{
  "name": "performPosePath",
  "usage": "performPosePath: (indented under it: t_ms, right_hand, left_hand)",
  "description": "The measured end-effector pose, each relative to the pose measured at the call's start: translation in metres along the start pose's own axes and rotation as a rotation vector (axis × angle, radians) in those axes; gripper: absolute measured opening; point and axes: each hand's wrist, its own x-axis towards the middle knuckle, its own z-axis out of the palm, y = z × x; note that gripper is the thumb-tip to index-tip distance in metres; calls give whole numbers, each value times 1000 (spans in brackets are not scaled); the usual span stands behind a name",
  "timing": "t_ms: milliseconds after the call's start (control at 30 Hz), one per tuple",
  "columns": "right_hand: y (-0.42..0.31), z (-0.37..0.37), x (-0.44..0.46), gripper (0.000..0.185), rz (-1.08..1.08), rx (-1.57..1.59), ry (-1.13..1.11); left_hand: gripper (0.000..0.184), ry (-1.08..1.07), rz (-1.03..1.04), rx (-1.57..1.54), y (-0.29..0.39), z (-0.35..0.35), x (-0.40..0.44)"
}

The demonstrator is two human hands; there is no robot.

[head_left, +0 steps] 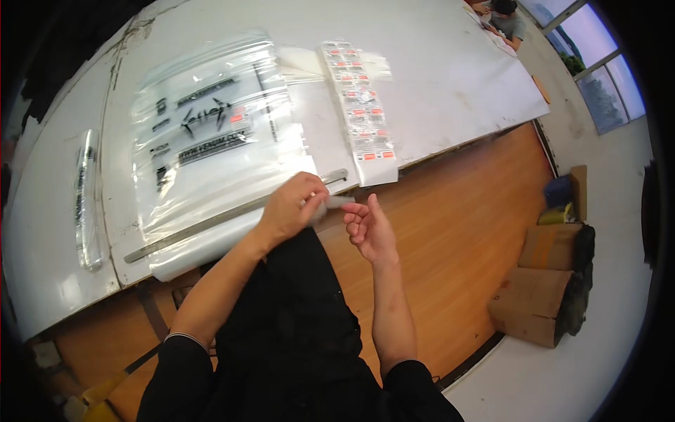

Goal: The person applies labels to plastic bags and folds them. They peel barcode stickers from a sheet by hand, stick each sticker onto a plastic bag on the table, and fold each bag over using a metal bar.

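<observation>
A stack of clear plastic bags (211,169) with black print lies on the table, its near end hanging over the edge. Across it rests a long metal bar (232,224) like a ruler. My left hand (292,205) is just over the table edge, fingers bent and pinched together. A small greyish translucent piece (330,204), smeared by motion, shows at its fingertips; its kind is unclear. Facing it, my right hand (371,231) has thumb raised apart and fingers loosely bent, near the piece's end. Right of the bags lie sheets of red-and-white labels (362,105).
A rolled clear plastic piece (87,200) lies on the left of the white table (436,77). Another person (505,22) sits at the far end. Cardboard boxes (529,304) stand by the right wall, over a wooden floor (450,239).
</observation>
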Motion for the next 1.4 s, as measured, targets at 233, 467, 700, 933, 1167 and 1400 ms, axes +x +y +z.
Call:
performPosePath:
  t_ms: [233,467,700,933,1167,1400]
  right_hand:
    - [29,31,8,30,-46,-305,-15]
    - [41,58,2,35,100,-372,-24]
    - [56,57,4,35,53,-386,-180]
    - [59,60,12,26,-188,-349,-29]
    - [52,92,14,25,-306,-576,137]
    - [53,112,24,22,-422,-572,100]
  left_hand:
    - [5,-5,92,110,6,-26,-43]
    - [7,40,110,190,1,-47,-71]
    - [14,104,184,236,0,-51,-73]
    - [24,79,31,78,-7,-58,-77]
    - [52,2,-381,-374,-14,-67,-82]
    - [51,-49,-551,-432,-3,-76,-54]
